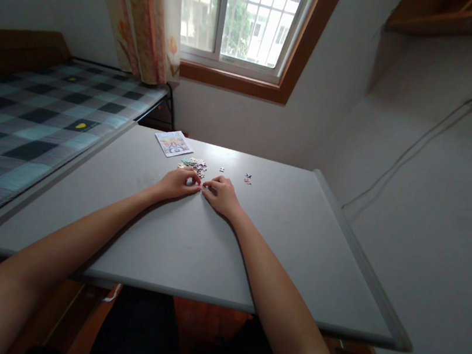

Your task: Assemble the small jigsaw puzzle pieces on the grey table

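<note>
My left hand (180, 185) and my right hand (221, 195) meet near the middle of the table, thumbs and index fingers closed in a pinch. Between their fingertips is a small jigsaw puzzle piece, mostly hidden by the fingers; whether it is one piece or two joined I cannot tell. Just behind my left hand lies a loose pile of puzzle pieces (196, 164), partly covered by the fingers. One single puzzle piece (221, 169) lies beyond my right hand. Farther right is a small group of puzzle pieces (248, 178). A square picture card (174, 143) rests flat behind the pile.
The light grey table (189, 253) has raised edges at left and right. A bed with a checked cover (50, 114) stands along its left side. Behind are a curtain (147, 16) and a barred window (254, 20). Cables (409, 147) hang on the right wall.
</note>
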The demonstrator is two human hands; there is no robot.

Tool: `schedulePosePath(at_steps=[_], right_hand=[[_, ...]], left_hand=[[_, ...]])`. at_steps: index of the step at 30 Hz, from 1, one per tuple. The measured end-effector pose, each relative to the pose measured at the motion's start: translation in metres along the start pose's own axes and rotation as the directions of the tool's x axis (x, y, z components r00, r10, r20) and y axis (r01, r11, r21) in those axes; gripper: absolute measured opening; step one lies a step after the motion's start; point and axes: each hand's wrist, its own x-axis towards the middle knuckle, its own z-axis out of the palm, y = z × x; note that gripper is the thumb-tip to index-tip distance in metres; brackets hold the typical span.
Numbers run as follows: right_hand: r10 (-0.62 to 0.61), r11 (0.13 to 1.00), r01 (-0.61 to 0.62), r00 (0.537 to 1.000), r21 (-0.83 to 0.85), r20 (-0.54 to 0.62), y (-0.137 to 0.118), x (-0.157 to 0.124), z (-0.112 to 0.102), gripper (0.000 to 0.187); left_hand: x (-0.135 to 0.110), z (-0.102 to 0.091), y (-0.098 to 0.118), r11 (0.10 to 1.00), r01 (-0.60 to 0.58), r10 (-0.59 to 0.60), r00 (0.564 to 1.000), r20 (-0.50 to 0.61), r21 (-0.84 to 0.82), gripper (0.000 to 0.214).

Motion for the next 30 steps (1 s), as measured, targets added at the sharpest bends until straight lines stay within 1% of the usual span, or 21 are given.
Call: schedulePosePath(at_steps=[7, 14, 22, 30], right_hand=[[0.0, 1.0, 0.0, 1.0, -0.012, 0.002, -0.0011, -0.0005, -0.0008, 0.019], [0.004, 1.0, -0.004, 1.0, -0.01, -0.002, -0.0019, -0.0001, -0.0009, 0.026], [-0.001, 1.0, 0.001, 1.0, 0.01, -0.009, 0.0003, 0.0008, 0.0005, 0.024], [-0.005, 0.999, 0.005, 1.0, 0.035, -0.017, 0.001, 0.0013, 0.0006, 0.019]], left_hand=[[0.0, 0.0007, -0.003, 1.0, 0.019, -0.019, 0.999, 0.025, -0.007, 0.021], [-0.0019, 0.0009, -0.0011, 1.0, -0.022, 0.022, 1.0, 0.014, -0.02, 0.021], [-0.0033, -0.0015, 0.0057, 0.998, -0.06, 0.059, 0.998, -0.004, -0.019, 0.021], [-0.0028, -0.0005, 0.0042, 0.997, -0.075, 0.074, 0.997, -0.012, -0.033, 0.022]])
